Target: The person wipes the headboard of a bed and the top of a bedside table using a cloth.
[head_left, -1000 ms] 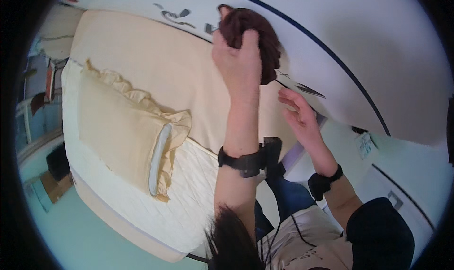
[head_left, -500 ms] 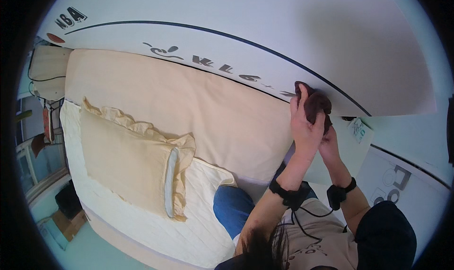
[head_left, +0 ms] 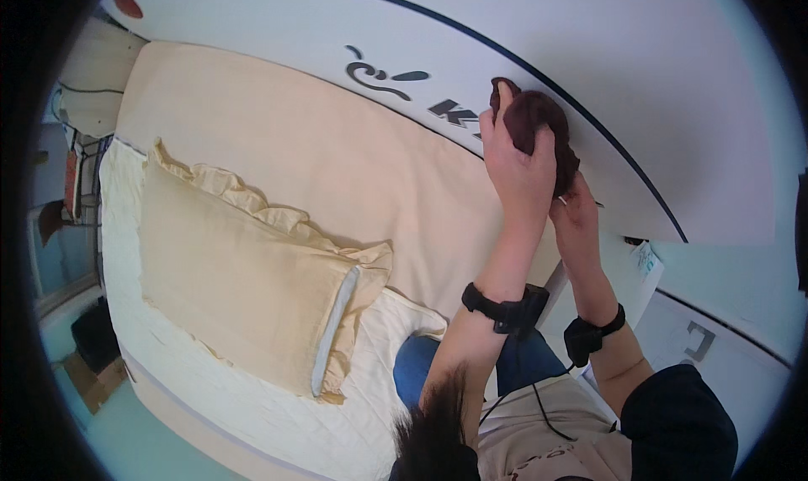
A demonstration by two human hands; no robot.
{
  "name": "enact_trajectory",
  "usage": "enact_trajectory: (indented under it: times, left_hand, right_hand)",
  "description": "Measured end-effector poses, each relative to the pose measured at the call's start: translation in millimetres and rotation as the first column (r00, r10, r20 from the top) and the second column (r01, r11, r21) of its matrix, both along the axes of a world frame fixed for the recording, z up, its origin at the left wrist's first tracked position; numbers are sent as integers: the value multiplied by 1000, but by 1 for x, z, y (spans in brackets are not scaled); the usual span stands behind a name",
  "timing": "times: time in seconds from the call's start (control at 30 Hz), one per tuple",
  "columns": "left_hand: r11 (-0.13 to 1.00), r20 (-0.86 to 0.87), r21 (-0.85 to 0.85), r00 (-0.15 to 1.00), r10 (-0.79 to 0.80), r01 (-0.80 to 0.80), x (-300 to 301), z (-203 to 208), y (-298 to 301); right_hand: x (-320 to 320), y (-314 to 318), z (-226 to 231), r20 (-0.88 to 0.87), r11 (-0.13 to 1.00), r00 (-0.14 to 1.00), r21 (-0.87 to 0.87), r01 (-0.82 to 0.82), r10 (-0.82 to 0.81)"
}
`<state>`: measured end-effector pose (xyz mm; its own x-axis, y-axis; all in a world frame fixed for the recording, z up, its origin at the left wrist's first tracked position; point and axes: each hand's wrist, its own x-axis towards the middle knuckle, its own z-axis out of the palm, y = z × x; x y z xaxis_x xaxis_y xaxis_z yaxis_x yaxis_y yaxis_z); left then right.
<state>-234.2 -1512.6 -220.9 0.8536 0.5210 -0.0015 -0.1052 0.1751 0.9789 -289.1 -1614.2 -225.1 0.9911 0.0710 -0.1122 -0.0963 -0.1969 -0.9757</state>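
Observation:
A dark brown cloth (head_left: 539, 121) is pressed against the white headboard (head_left: 640, 85), just below its curved dark stripe and beside the dark printed letters. My left hand (head_left: 520, 161) grips the bunched cloth, fingers bent round it and one finger stretched along its left edge. Close below and to the right, my right hand (head_left: 579, 220) has its curled fingers at the lower end of the same cloth; part of those fingers is hidden. Both forearms reach up from the lower right, with a black band round each.
A bed with a peach sheet (head_left: 278, 115) adjoins the headboard. On it lie a cream pillow (head_left: 244, 271) with a ruffled edge and a quilted white pad (head_left: 210, 380). A white cabinet (head_left: 715, 338) stands at the right. Black cables hang near my forearms.
Both hands and the cloth have moved left along the headboard, from the far end of the printed letters to near their start. The view has shifted too.

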Motion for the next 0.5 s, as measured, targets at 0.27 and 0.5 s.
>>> enact_trajectory:
  times: [0.27, 0.5]
  left_hand:
    - [995, 32, -95, 998, 45, -42, 39, -13, 86]
    - [939, -37, -333, 996, 82, -89, 55, -26, 123]
  right_hand:
    - [38, 86, 8, -15, 997, 997, -18, -80, 79]
    - [54, 124, 2, -29, 993, 994, -53, -107, 105]
